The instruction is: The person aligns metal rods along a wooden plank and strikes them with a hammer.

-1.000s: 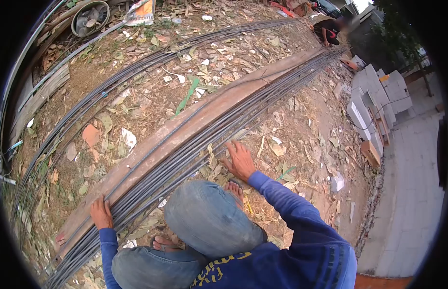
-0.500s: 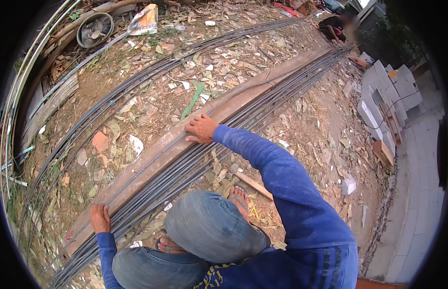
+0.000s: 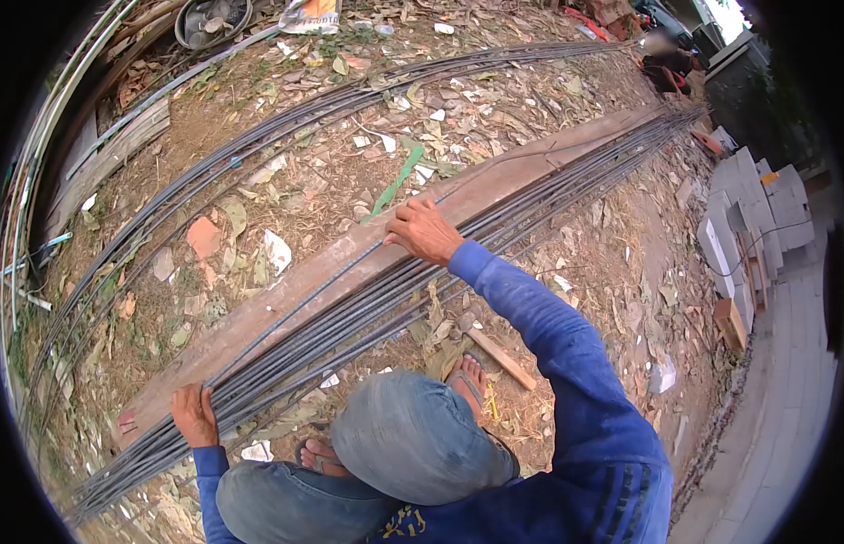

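A long wooden plank lies on the ground in front of me, with a bundle of steel rebar along its near side. One separate rebar rests on top of the plank. My right hand is closed on this rebar near the plank's middle, thumb and fingers pinching it. Lower left, my left hand has its fingers curled over the same rebar near the plank's end, beside the bundle. A hammer with a wooden handle lies on the ground by my foot.
Another bundle of rods curves across the ground beyond the plank. A person crouches at the far end of the rebar. Grey blocks are stacked at right. A bucket stands upper left. Leaves and rubble litter the soil.
My right hand has gone from lying fairly flat on the plank to pinching the rebar. The rebar's near part has shifted toward the bundle. The view has shifted slightly.
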A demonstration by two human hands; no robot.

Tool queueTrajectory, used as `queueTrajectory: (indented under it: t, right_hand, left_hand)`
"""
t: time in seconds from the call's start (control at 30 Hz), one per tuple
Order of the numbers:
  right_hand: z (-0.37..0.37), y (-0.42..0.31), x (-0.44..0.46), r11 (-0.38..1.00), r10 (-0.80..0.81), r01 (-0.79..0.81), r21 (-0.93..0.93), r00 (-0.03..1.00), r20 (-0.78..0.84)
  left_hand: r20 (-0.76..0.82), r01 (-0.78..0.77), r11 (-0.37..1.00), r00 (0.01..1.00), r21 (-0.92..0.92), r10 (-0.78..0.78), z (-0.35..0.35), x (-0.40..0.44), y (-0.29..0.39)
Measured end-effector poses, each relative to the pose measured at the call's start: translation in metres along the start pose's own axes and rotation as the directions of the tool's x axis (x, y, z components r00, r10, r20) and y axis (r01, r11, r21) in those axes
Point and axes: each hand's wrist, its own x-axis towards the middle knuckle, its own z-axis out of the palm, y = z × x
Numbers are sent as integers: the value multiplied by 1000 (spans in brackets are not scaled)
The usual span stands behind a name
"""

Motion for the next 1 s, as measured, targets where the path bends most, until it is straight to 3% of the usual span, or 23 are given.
queueTrajectory:
  t: [0.3, 0.6, 0.7, 0.8, 1.0]
  right_hand:
    - [-51, -20, 10, 989, -31, 9, -145, 988, -151]
    - [-66, -23, 2, 996, -56, 63, -65, 993, 109]
    - [-67, -7, 15, 997, -10, 20, -73, 992, 124]
    - [-85, -19, 34, 996, 57, -44, -84, 985, 162]
    - [-64, -9, 34, 998, -21, 28, -53, 991, 131]
  left_hand:
    - [-38, -4, 1000, 999, -14, 3, 34, -17, -23]
    - [-5, -125, 989, 992, 83, 126, 25, -6, -22]
    - [10, -149, 984, 989, 94, 148, 26, 5, -35]
    - [-72, -157, 980, 983, 120, 166, 21, 29, -39]
    - [-5, -201, 977, 979, 67, 202, 43, 45, -61]
